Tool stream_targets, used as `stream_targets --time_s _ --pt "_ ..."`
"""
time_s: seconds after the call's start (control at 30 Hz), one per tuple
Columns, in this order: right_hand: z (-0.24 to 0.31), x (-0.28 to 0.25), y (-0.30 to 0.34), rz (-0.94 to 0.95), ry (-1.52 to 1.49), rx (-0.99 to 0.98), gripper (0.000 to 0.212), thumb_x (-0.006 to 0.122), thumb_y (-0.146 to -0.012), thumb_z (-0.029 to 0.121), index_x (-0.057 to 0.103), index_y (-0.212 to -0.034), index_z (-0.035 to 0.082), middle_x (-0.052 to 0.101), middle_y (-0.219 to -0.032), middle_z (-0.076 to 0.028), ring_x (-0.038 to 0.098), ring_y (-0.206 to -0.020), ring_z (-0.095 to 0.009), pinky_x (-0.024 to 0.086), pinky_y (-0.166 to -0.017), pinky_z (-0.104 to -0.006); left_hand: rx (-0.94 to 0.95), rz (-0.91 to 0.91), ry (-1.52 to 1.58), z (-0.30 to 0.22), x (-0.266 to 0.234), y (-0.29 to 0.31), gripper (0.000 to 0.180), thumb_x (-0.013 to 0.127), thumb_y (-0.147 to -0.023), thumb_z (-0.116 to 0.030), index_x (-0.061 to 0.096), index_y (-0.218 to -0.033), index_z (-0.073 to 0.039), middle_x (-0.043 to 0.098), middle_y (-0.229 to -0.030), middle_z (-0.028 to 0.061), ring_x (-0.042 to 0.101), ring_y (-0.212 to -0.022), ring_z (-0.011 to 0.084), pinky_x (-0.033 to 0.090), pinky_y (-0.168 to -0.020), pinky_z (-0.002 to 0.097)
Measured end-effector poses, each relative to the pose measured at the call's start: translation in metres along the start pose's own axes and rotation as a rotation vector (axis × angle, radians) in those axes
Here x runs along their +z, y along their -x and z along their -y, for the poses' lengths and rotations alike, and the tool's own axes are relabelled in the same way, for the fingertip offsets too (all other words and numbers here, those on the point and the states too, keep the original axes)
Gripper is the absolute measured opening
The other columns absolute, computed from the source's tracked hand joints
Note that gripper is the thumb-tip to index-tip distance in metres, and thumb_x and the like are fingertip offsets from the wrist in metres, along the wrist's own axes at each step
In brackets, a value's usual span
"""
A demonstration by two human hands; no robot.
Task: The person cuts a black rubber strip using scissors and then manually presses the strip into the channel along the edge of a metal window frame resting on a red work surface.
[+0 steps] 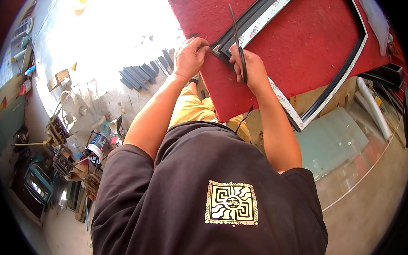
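Observation:
A dark window frame point(318, 110) with white printed film along its sides lies across a red-covered table point(313, 38), partly past its near edge. At the frame's left corner, my left hand point(190, 57) is closed in a pinch. A thin black strip point(211, 45) shows between its fingertips and that corner; the rest of it is hidden. My right hand point(252, 67) grips a pair of dark scissors point(234, 25) just right of the same corner. The scissor blades point away from me, above the frame's left side. Whether they are parted, I cannot tell.
Several dark cut profiles point(137, 77) lie on the floor to the left. A fan point(75, 102), a white bucket point(97, 148) and assorted tools stand nearer on that side. Glass sheets point(339, 136) and a white roll point(374, 108) are low on the right.

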State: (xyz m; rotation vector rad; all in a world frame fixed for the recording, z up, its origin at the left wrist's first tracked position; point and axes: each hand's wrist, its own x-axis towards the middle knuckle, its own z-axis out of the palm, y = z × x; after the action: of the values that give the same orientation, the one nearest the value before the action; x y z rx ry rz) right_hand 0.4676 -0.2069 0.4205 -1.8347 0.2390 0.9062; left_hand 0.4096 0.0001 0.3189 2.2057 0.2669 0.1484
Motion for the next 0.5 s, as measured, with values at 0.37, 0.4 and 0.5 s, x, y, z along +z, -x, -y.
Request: stream_targets --time_s 0.37,0.4,0.5 --pt "-0.071 0.028 0.061 0.409 -0.500 0.284 0.073 0.042 -0.115 0.072 0.066 -0.100 0.005 0.057 -0.070 -0.001 0.055 -0.055 -0.012 0.046 -0.055 -0.0258 -0.228 0.383 0.094 0.012 -0.022 -0.035 0.022 0.077 -0.097 -0.020 0.084 -0.112 -0.005 0.083 -0.096 0.0144 0.080 -0.091 0.0277 0.061 -0.085 0.0407" --pt "-0.074 0.029 0.062 0.403 -0.508 0.285 0.073 0.042 -0.115 0.072 0.066 -0.100 0.005 0.057 -0.070 -0.001 0.055 -0.055 -0.012 0.046 -0.055 -0.0258 -0.261 0.411 0.096 0.010 -0.024 -0.039 0.022 0.077 -0.097 -0.020 0.084 -0.111 -0.004 0.083 -0.095 0.0135 0.080 -0.089 0.0254 0.061 -0.084 0.0398" --pt "-0.082 0.032 0.062 0.447 -0.609 0.333 0.076 0.041 -0.113 0.076 0.066 -0.100 0.005 0.057 -0.069 -0.002 0.056 -0.055 -0.013 0.047 -0.054 -0.0258 -0.319 0.464 0.113 0.010 -0.024 -0.044 0.022 0.078 -0.097 -0.020 0.084 -0.110 -0.003 0.083 -0.092 0.0106 0.077 -0.086 0.0198 0.060 -0.081 0.0377"
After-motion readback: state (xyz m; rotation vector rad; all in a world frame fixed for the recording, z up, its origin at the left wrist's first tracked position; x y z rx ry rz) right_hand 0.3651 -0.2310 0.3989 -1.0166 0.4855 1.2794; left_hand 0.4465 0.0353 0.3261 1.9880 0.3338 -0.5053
